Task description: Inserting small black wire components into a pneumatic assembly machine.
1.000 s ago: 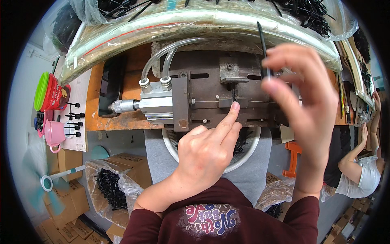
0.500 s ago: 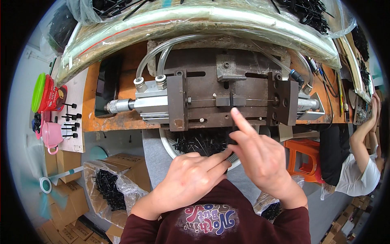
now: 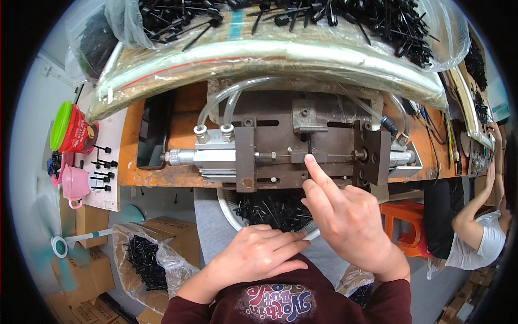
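Note:
My right hand [image 3: 350, 216] reaches over the front of a brown metal fixture [image 3: 270, 100], its index finger stretched out and the other fingers curled. That fingertip rests on a small dark block [image 3: 297, 157] at the fixture's middle. A thin black stem [image 3: 309, 141] stands between the block and a metal bracket [image 3: 307, 116] behind it. Thin rods run into the block from both sides. My left hand [image 3: 264, 254] hovers before my body with fingers extended, near a white round tub [image 3: 226, 210] of black stemmed parts. Nothing shows in it.
Air cylinders [image 3: 215, 159] with clear hoses flank the fixture. A plastic-covered shelf with black parts [image 3: 399, 32] spans the back. At left are a pink cup [image 3: 75, 182], a red tub [image 3: 78, 132] and a fan [image 3: 59, 246]. A co-worker [image 3: 480, 232] sits right, beyond an orange stool [image 3: 402, 221].
My right fingertip has come onto the block, and my left hand has drawn away from the right. Nuts on the side rods have moved inward. The whole view has shifted.

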Tool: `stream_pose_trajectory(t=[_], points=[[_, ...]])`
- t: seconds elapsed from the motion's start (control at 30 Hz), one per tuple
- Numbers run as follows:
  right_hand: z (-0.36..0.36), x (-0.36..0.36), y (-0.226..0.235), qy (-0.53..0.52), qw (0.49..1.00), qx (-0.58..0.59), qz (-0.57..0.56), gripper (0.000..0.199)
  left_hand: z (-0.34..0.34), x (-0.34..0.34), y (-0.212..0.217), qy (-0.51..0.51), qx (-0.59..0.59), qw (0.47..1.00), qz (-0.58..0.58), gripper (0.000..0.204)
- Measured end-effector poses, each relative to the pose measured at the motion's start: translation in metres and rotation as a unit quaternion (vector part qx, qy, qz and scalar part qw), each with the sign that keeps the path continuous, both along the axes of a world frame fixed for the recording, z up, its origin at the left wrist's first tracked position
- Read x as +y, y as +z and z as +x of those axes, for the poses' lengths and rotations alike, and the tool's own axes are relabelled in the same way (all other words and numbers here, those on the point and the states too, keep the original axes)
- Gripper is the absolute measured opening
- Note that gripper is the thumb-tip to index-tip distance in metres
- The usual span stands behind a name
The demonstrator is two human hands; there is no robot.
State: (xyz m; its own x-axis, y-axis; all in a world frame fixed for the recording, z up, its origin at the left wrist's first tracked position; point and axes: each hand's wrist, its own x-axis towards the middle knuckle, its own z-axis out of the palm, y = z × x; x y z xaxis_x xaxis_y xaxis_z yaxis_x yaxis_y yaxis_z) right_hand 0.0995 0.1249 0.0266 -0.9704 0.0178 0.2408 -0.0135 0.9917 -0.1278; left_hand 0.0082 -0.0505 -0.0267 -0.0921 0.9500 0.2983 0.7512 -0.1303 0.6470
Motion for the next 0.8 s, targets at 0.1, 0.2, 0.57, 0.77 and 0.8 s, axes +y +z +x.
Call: stream_pose_trajectory(t=[0.1, 0.2, 0.57, 0.77, 0.8], points=[[-0.009, 0.017, 0.027, 0.025, 0.998, -0.022, -0.055, 0.040, 0.001, -0.001, 0.000, 0.025, 0.010, 0.998, 0.049, 0.030], [-0.042, 0.046, 0.051, 0.028, 0.988, 0.146, -0.045, 0.033, 0.002, -0.008, -0.002, 0.047, -0.002, 0.993, 0.105, 0.027], [-0.211, 0.118, 0.064, 0.012, 0.941, 0.080, 0.329, 0.024, 0.016, -0.015, 0.001, 0.069, -0.012, 0.982, 0.175, 0.027], [-0.208, 0.114, 0.083, 0.016, 0.952, -0.002, 0.305, 0.021, 0.016, -0.021, -0.004, 0.079, 0.007, 0.980, 0.182, 0.028], [-0.200, 0.112, 0.085, 0.028, 0.954, -0.016, 0.299, 0.020, 0.014, -0.023, -0.005, 0.080, 0.006, 0.980, 0.182, 0.028]])
